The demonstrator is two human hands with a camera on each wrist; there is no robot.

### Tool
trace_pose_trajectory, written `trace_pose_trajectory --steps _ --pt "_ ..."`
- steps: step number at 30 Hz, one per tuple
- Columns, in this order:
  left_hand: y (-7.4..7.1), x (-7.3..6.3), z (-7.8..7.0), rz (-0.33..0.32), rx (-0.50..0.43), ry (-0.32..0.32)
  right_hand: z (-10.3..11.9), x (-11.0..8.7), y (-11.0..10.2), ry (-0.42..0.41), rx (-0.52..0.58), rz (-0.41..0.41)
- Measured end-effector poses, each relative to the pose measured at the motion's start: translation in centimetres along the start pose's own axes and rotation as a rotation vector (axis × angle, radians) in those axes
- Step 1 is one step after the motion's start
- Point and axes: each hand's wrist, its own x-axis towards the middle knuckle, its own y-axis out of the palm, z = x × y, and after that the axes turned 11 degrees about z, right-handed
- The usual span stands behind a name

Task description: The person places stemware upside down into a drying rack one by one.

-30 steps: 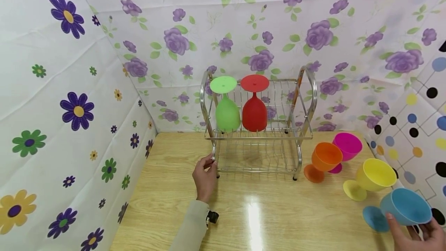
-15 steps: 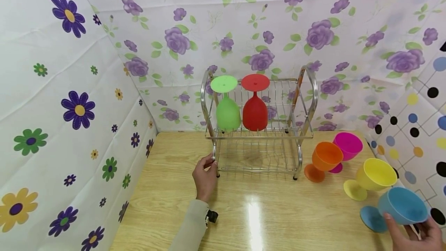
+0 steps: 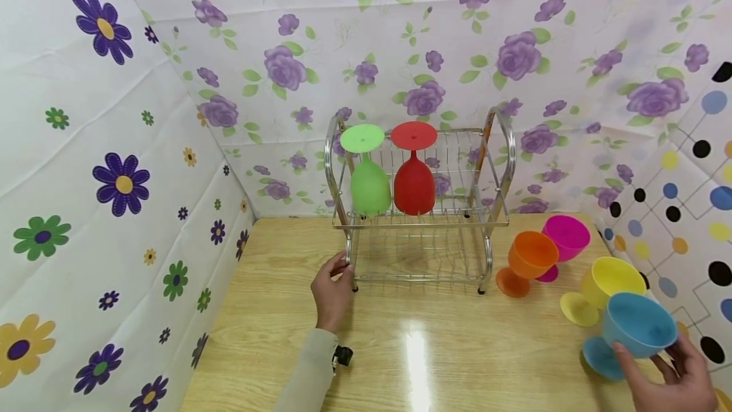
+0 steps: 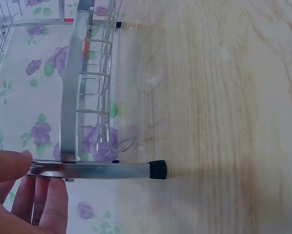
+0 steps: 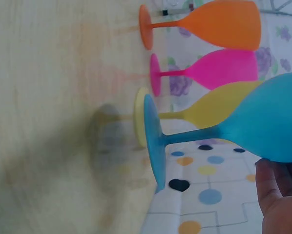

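My right hand (image 3: 670, 379) grips a blue goblet (image 3: 639, 330) by the side of its bowl. In the right wrist view the goblet's foot (image 5: 155, 141) is raised off the table, its shadow falling on the wood. My left hand (image 3: 333, 294) pinches the left front leg of a two-tier metal dish rack (image 3: 420, 226). The left wrist view shows thumb and fingers around that flat leg (image 4: 97, 170), above its black end cap. Upside down on the rack's upper tier, a green goblet (image 3: 370, 189) and a red goblet (image 3: 414, 191) stand side by side.
Right of the rack, an orange goblet (image 3: 532, 255), a magenta goblet (image 3: 566, 237) and a yellow goblet (image 3: 613, 281) stand upright on the wooden table (image 3: 274, 336). Patterned cloth walls (image 3: 240, 49) close in the back and both sides.
My right hand has moved the blue goblet left and slightly up, so that it now overlaps the yellow one in the head view. The left hand stays on the rack's leg.
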Motion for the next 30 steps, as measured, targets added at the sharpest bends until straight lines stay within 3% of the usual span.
trace_pose_trajectory --steps 4,10,14,19,23,30 --pt "-0.2 -0.1 -0.2 0.03 0.004 0.002 1.2 -0.7 -0.1 -0.044 -0.059 0.038" --pt "-0.5 -0.7 -0.4 0.087 0.018 0.004 2.8 -1.5 0.0 -0.277 -0.061 0.074" --pt "-0.9 -1.7 -0.8 0.114 0.075 -0.002 4.2 -2.0 0.4 -0.357 -0.081 0.112" --pt "-1.5 -3.4 -2.2 0.154 0.098 0.02 6.0 -2.3 1.0 -0.446 -0.077 0.201" --pt "-1.6 -4.8 -3.9 0.215 0.068 0.027 7.4 -2.5 1.5 -0.562 -0.045 0.298" --pt "-1.3 -7.0 -6.7 0.313 0.021 0.044 9.7 -3.2 2.4 -0.788 -0.105 0.441"
